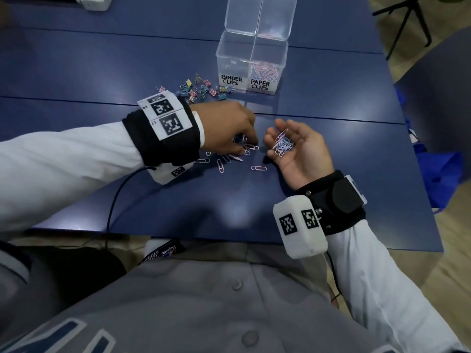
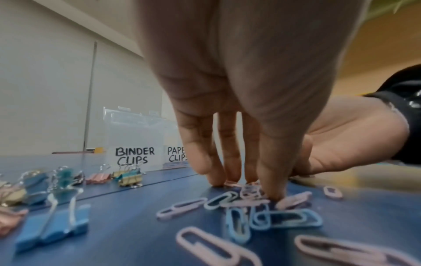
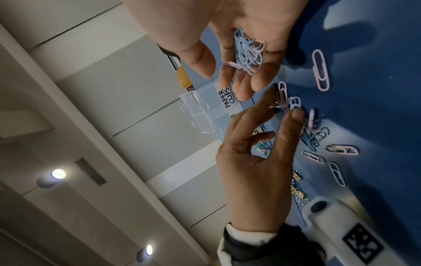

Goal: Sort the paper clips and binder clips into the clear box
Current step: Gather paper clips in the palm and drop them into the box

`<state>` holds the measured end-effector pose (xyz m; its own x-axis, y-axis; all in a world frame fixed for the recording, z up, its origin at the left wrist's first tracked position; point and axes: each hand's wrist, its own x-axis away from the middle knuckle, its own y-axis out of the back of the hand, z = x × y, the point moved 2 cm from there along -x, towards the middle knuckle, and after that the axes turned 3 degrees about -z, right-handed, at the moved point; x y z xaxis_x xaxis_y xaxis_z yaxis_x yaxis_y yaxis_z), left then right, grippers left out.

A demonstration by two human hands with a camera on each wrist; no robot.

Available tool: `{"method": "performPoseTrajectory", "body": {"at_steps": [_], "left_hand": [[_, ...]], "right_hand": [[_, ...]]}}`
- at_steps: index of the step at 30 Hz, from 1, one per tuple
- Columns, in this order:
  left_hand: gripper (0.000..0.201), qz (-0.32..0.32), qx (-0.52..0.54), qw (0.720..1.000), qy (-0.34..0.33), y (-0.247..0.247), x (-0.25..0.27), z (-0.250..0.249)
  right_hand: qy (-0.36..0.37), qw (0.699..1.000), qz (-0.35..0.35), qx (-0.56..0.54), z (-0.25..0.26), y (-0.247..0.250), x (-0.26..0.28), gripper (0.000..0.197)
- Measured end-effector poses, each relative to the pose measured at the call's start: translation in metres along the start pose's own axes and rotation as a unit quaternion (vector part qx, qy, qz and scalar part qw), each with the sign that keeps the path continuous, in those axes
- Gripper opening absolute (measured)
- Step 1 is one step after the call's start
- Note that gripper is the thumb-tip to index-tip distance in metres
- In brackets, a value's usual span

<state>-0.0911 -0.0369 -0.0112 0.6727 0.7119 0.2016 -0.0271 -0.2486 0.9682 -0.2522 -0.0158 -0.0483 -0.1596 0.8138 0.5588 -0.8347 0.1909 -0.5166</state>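
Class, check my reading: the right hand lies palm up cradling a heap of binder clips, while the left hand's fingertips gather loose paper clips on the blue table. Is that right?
One slip: the right hand cradles paper clips, not binder clips, as the head view shows. The binder clips lie on the table beside the clear box. The left hand is as you said.

Light comes from overhead: two ceiling lamps (image 3: 58, 174) glow at the lower left of the right wrist view, tilted sideways. The blue table (image 1: 331, 174) carries soft pale glare patches in the head view, and dark hand shadows at the upper right of the right wrist view. The head view is fairly dim and bends straight lines at its edges. In the left wrist view the left hand (image 2: 239, 90) fills the top, blurred, and the nearest paper clips (image 2: 273, 221) at the bottom are soft.
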Motion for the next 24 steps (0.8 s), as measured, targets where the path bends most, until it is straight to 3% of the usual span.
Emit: {"method": "performPoseTrajectory", "body": {"at_steps": [7,12,19,24], "left_hand": [[0.019,-0.042,-0.006,0.999,0.006,0.001,-0.006,0.002],[0.014,-0.064,0.08,0.994,0.025,0.005,-0.004,0.011],[0.018,-0.172,0.174,0.969,0.037,0.026,-0.007,0.004],[0.022,-0.156,0.196,0.967,0.055,0.026,-0.017,-0.006]], "right_hand": [[-0.005,1.0,-0.004,0.004,0.001,0.0,0.002,0.023],[-0.003,1.0,-0.004,0.002,0.001,0.0,0.003,0.022],[-0.001,0.999,0.037,0.013,-0.001,-0.011,0.002,0.032],[0.002,0.999,0.029,0.013,-0.001,-0.019,-0.001,0.033]]}}
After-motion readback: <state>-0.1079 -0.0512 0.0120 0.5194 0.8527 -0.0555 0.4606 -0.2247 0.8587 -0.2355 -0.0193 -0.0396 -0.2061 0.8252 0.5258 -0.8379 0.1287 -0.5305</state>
